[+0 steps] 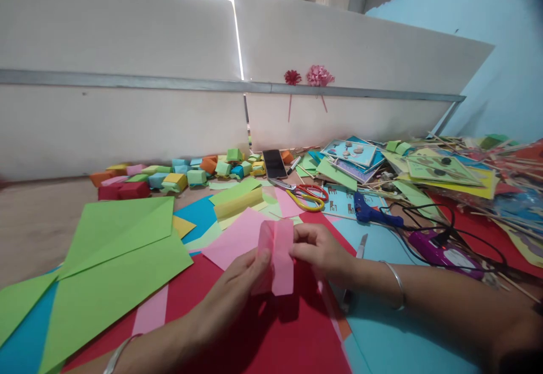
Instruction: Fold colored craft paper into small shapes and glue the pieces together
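A small piece of folded pink paper (282,258) is held up between my two hands, creased down its length. My left hand (244,278) pinches its left side, thumb in front. At its right edge, my right hand (320,249) grips with curled fingers. Beneath the hands lies a large sheet of red paper (203,312). Just behind is a flat pink sheet (237,238). A utility knife (360,246) lies partly hidden behind my right wrist. Scissors with red and yellow handles (303,193) rest beyond my hands.
Green sheets (123,261) spread at the left. Several folded paper boxes (173,181) line the back, beside a phone (274,164). On the right are a blue glue gun (375,214), a purple glue gun (445,252) with black cables, and stacked cards (350,153). Paper flowers (320,76) hang behind.
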The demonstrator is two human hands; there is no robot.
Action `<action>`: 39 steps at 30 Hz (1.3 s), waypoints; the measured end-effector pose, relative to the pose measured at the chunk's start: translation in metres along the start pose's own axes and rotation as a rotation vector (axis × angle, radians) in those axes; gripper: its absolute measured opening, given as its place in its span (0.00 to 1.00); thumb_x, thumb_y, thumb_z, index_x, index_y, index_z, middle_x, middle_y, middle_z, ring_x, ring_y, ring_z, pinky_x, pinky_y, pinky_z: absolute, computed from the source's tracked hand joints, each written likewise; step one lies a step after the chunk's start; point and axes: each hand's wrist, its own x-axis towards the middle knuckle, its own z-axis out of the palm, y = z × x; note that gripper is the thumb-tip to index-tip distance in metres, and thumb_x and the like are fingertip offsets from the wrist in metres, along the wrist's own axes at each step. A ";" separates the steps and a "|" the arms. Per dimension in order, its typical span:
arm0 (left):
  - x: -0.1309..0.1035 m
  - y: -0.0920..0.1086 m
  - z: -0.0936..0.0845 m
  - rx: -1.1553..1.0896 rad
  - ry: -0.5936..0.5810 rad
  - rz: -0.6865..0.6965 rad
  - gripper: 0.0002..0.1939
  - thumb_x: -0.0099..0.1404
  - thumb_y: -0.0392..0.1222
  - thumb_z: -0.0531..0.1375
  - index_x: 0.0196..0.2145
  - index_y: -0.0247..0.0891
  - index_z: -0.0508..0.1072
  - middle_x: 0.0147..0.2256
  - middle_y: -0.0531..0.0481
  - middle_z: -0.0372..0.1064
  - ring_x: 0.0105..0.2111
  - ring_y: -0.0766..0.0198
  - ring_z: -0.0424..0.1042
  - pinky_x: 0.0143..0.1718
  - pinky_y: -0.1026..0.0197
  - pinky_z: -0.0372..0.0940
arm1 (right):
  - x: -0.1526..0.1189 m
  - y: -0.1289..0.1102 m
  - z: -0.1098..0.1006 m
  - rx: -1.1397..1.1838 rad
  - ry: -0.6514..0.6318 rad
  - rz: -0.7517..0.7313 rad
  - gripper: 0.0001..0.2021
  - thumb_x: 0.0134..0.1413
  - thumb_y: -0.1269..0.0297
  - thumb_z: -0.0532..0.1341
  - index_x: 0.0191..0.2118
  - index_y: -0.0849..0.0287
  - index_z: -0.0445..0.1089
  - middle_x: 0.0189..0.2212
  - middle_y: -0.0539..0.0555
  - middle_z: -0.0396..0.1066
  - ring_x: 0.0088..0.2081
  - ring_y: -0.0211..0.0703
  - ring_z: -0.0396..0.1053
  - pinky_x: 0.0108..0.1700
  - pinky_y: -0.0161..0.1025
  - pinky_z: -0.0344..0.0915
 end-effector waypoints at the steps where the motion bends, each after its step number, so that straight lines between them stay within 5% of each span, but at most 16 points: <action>1: 0.000 0.001 0.000 -0.014 0.042 0.001 0.22 0.61 0.60 0.61 0.33 0.34 0.74 0.30 0.45 0.74 0.28 0.61 0.71 0.31 0.60 0.65 | 0.001 0.000 -0.001 0.032 -0.014 0.024 0.03 0.40 0.68 0.58 0.22 0.60 0.62 0.18 0.44 0.57 0.22 0.31 0.52 0.24 0.31 0.49; 5: 0.003 0.001 -0.003 -0.077 0.090 -0.024 0.17 0.57 0.52 0.67 0.36 0.34 0.76 0.30 0.45 0.75 0.29 0.59 0.72 0.31 0.59 0.66 | 0.003 0.000 -0.003 0.030 -0.105 0.088 0.06 0.40 0.69 0.58 0.20 0.59 0.58 0.17 0.43 0.56 0.21 0.30 0.51 0.23 0.31 0.47; 8: 0.006 -0.002 -0.008 -0.042 0.097 0.000 0.17 0.56 0.50 0.68 0.36 0.34 0.76 0.29 0.46 0.75 0.27 0.61 0.72 0.28 0.61 0.65 | 0.003 0.005 -0.003 -0.139 -0.061 0.022 0.04 0.47 0.66 0.60 0.29 0.59 0.63 0.19 0.43 0.58 0.21 0.31 0.54 0.24 0.31 0.51; 10: 0.008 -0.004 -0.009 -0.001 0.121 0.006 0.15 0.56 0.49 0.67 0.36 0.34 0.76 0.28 0.46 0.74 0.25 0.62 0.71 0.26 0.62 0.63 | 0.002 0.009 -0.004 -0.375 0.022 -0.201 0.12 0.52 0.68 0.59 0.44 0.61 0.65 0.23 0.45 0.62 0.24 0.33 0.59 0.27 0.32 0.55; 12: 0.009 -0.003 -0.009 0.009 0.133 0.004 0.14 0.56 0.47 0.66 0.35 0.34 0.76 0.28 0.45 0.75 0.24 0.61 0.71 0.25 0.61 0.64 | 0.001 0.011 -0.006 -0.725 0.066 -0.588 0.20 0.57 0.73 0.56 0.56 0.58 0.61 0.28 0.48 0.65 0.28 0.36 0.60 0.30 0.35 0.57; 15: 0.009 0.000 -0.007 -0.018 0.132 0.032 0.11 0.52 0.41 0.67 0.33 0.34 0.77 0.27 0.46 0.74 0.25 0.61 0.71 0.26 0.61 0.64 | -0.002 0.010 -0.007 -1.205 0.042 -1.091 0.21 0.62 0.76 0.53 0.57 0.52 0.64 0.27 0.49 0.65 0.29 0.39 0.57 0.31 0.38 0.53; 17: 0.008 0.002 -0.006 -0.004 0.153 0.050 0.08 0.50 0.38 0.67 0.29 0.34 0.76 0.25 0.48 0.73 0.23 0.64 0.68 0.24 0.63 0.63 | -0.005 0.008 -0.008 -1.347 0.031 -1.210 0.15 0.62 0.74 0.56 0.53 0.56 0.69 0.25 0.49 0.64 0.28 0.40 0.56 0.31 0.39 0.53; 20: 0.009 0.004 -0.006 0.066 0.211 0.070 0.06 0.51 0.38 0.66 0.27 0.34 0.74 0.24 0.50 0.71 0.23 0.66 0.66 0.22 0.65 0.60 | -0.008 0.003 -0.008 -1.372 0.064 -1.240 0.09 0.59 0.75 0.58 0.43 0.63 0.73 0.28 0.52 0.66 0.31 0.40 0.58 0.33 0.39 0.56; 25: 0.010 0.004 -0.008 0.185 0.245 0.114 0.09 0.51 0.37 0.66 0.32 0.34 0.75 0.29 0.47 0.74 0.27 0.62 0.69 0.25 0.64 0.63 | -0.012 0.000 -0.006 -1.341 -0.008 -1.325 0.14 0.60 0.69 0.61 0.51 0.55 0.70 0.44 0.55 0.70 0.45 0.44 0.63 0.44 0.43 0.60; 27: 0.009 0.004 -0.008 0.228 0.248 0.128 0.09 0.49 0.34 0.64 0.32 0.35 0.75 0.30 0.47 0.74 0.28 0.61 0.69 0.25 0.63 0.64 | -0.012 0.000 -0.006 -1.355 -0.044 -1.382 0.10 0.60 0.68 0.61 0.48 0.56 0.72 0.51 0.53 0.69 0.50 0.43 0.61 0.50 0.43 0.58; 32: 0.007 0.007 -0.005 0.289 0.228 0.154 0.09 0.48 0.32 0.60 0.31 0.35 0.73 0.29 0.49 0.73 0.28 0.62 0.68 0.27 0.63 0.63 | -0.012 0.001 -0.008 -1.423 -0.050 -1.405 0.10 0.63 0.67 0.58 0.48 0.52 0.71 0.56 0.47 0.68 0.53 0.41 0.60 0.53 0.43 0.55; 35: 0.007 0.009 -0.004 0.349 0.267 0.168 0.05 0.47 0.32 0.61 0.26 0.36 0.70 0.26 0.52 0.69 0.26 0.65 0.65 0.26 0.64 0.61 | -0.012 0.001 -0.009 -1.478 -0.108 -1.430 0.12 0.63 0.70 0.56 0.48 0.49 0.71 0.53 0.44 0.71 0.51 0.39 0.60 0.53 0.42 0.55; 39: 0.008 0.010 -0.007 0.442 0.359 0.222 0.11 0.48 0.36 0.63 0.19 0.40 0.61 0.20 0.57 0.59 0.22 0.67 0.58 0.22 0.65 0.53 | -0.011 0.003 -0.010 -1.398 -0.059 -1.433 0.09 0.61 0.74 0.56 0.35 0.55 0.72 0.40 0.48 0.74 0.45 0.39 0.63 0.48 0.42 0.55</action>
